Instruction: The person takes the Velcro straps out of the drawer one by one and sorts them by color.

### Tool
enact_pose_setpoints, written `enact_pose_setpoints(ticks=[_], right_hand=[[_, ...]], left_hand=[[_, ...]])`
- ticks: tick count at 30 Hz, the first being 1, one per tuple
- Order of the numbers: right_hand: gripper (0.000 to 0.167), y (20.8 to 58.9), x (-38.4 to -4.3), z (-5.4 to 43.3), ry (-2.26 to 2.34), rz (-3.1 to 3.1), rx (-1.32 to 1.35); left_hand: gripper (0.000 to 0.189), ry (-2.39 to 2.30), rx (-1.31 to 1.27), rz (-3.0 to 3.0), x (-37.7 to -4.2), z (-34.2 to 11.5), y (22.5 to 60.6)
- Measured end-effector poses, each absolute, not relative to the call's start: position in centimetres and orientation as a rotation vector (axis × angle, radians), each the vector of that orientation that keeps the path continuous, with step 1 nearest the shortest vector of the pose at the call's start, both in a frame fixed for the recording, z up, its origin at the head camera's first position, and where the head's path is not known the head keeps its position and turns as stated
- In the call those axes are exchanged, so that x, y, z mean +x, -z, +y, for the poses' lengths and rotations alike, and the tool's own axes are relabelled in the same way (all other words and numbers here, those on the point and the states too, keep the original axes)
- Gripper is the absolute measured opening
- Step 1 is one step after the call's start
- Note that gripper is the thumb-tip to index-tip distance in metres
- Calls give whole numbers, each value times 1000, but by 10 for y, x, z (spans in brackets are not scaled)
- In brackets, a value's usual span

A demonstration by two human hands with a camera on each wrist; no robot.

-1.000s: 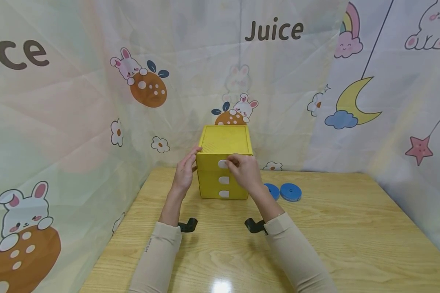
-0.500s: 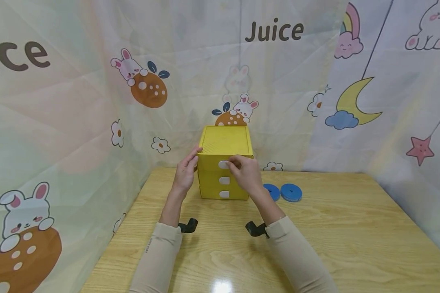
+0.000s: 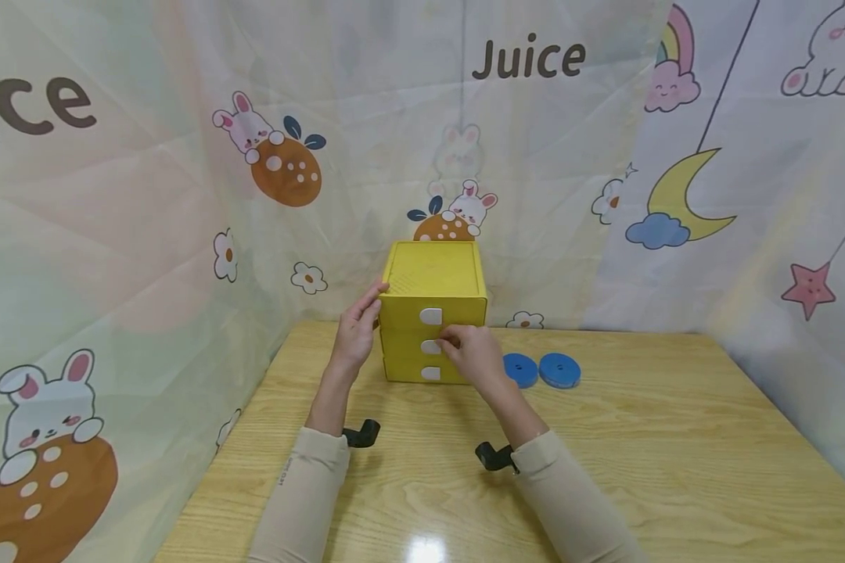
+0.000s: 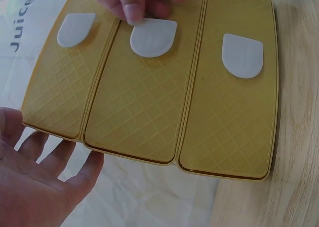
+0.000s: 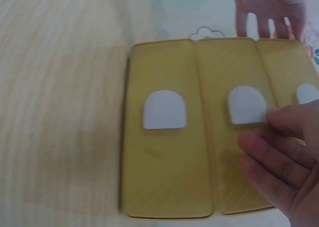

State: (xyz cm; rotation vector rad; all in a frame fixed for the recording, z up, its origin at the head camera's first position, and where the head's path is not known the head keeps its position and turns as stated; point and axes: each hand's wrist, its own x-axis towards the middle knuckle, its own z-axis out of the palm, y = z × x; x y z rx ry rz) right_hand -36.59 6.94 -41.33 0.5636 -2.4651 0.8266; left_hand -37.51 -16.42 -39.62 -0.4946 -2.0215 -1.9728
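Note:
A small yellow drawer cabinet (image 3: 433,270) stands at the back of the table, its three drawers closed, each with a white tab handle. My left hand (image 3: 354,340) rests along the cabinet's left side, fingers extended near the top corner; the left wrist view shows its fingertips (image 4: 62,152) against that side. At the middle drawer, my right hand (image 3: 473,352) pinches the edge of the white handle (image 5: 247,105) with thumb and curled fingers. The top handle (image 3: 431,316) and bottom handle (image 4: 242,56) are both uncovered.
Two blue discs (image 3: 559,370) lie side by side on the wooden table (image 3: 648,453), just right of the cabinet. A printed cloth (image 3: 366,141) hangs close behind and at both sides. Black wrist mounts (image 3: 362,433) stick out from both forearms.
My right hand has moved down from the top drawer's handle to the middle one. The left hand and the cabinet have stayed in place.

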Motion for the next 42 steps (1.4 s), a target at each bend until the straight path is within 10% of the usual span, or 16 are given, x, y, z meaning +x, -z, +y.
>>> enact_pose_setpoints(ticks=[42], right_hand=[[12,444,-358,69,-1231,-2373,575]], left_hand=[[39,1867,-505,-2060,-377,-164,398]])
